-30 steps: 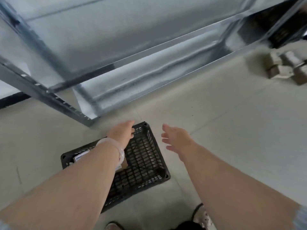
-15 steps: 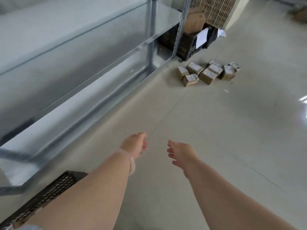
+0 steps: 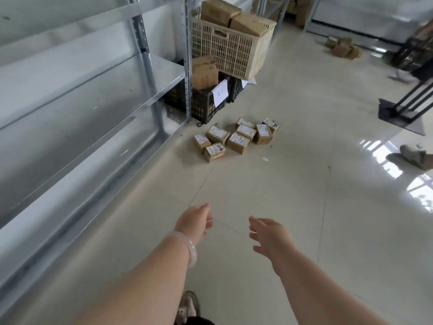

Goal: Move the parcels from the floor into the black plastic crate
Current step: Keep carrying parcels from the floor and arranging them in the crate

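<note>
Parcels (image 3: 234,139): about eight small brown cartons with white labels, bunched on the floor (image 3: 304,184) at frame centre, slightly above middle. Some touch each other, and the ones at lower left sit a bit apart from the rest. The bunch lies just in front of a black crate (image 3: 203,102) at the rack's (image 3: 93,95) end post.

Left hand (image 3: 195,222) at lower centre, fingers loose and slightly bent, holding nothing. Pale bangle (image 3: 191,250) on that wrist. Right hand (image 3: 269,235) just right of it, fingers spread and relaxed, also empty. Both hands reach forward above bare floor, well short of the parcels and apart from each other.

Metal rack fills the left side of the frame, shelves bare. The black crate carries a white paper tag (image 3: 220,92) and holds a tall carton (image 3: 203,72). A beige basket (image 3: 232,48) sits tilted above it, at upper centre, with big cartons (image 3: 220,11) in it.

Shoe (image 3: 188,306) at the bottom edge between the forearms. Another shoe (image 3: 414,157) at the right edge. Black stand base (image 3: 398,111) at right. More cartons (image 3: 344,48) on the floor at upper right, blurred.
</note>
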A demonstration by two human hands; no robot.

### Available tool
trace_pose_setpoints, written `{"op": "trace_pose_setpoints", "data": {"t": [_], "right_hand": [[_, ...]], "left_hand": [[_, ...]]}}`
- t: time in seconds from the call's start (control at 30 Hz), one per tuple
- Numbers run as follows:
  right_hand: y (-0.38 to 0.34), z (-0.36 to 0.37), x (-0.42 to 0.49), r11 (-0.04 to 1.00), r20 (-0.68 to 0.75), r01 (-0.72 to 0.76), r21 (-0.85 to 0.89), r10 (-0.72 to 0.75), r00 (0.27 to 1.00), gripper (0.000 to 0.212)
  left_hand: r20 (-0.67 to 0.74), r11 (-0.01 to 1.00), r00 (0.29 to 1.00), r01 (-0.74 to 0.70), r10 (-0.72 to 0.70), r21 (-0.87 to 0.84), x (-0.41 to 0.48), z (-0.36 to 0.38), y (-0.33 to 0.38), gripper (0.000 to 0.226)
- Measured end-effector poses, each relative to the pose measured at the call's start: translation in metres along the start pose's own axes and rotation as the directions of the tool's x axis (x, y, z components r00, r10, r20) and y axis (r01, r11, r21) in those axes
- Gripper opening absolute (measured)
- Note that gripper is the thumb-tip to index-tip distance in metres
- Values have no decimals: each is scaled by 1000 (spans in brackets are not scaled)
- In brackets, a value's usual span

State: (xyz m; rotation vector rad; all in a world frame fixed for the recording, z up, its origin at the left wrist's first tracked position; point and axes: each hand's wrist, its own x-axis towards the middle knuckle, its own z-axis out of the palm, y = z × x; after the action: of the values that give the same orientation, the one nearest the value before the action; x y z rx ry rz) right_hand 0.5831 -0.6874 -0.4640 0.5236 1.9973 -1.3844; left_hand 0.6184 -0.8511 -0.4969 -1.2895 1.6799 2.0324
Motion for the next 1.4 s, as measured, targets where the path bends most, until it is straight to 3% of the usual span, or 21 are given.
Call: {"op": "trace_pose_setpoints", "data": {"t": [0.3, 0.63, 0.77, 0.97, 1.1, 1.2, 1.3, 1.4], "right_hand": [[-127, -35, 156, 1000, -61, 16, 11, -15, 998, 16], [-222, -110, 314, 982, -54, 65, -177, -76, 996, 14], [-258, -143, 380, 970, 22, 53, -237, -49, 999, 18], [-305, -167, 465, 923, 65, 62, -379, -40, 997, 32], [-335, -152, 515, 881, 117, 87, -465, -36, 992, 35], [-361, -132, 553, 846, 133, 106, -523, -42, 990, 37], [-387, -108, 603, 787, 180, 143, -600, -42, 983, 40], [-405, -85, 659, 752, 219, 172, -636, -37, 975, 33]], "left_hand": [[-11, 999, 1000, 10, -9, 52, 133, 73, 126, 19], [-64, 974, 997, -29, 44, 224, 254, 171, 222, 27], [-150, 992, 988, 49, -32, 112, 302, 216, 248, 22], [-124, 992, 985, 125, -121, 24, 360, 261, 275, 23], [-143, 997, 986, 83, -83, -9, 405, 264, 286, 19], [-171, 991, 978, 105, -118, -85, 442, 266, 299, 31], [-149, 974, 974, 148, -173, -169, 490, 268, 310, 14], [-154, 964, 963, 194, -223, -184, 542, 268, 317, 15]]}}
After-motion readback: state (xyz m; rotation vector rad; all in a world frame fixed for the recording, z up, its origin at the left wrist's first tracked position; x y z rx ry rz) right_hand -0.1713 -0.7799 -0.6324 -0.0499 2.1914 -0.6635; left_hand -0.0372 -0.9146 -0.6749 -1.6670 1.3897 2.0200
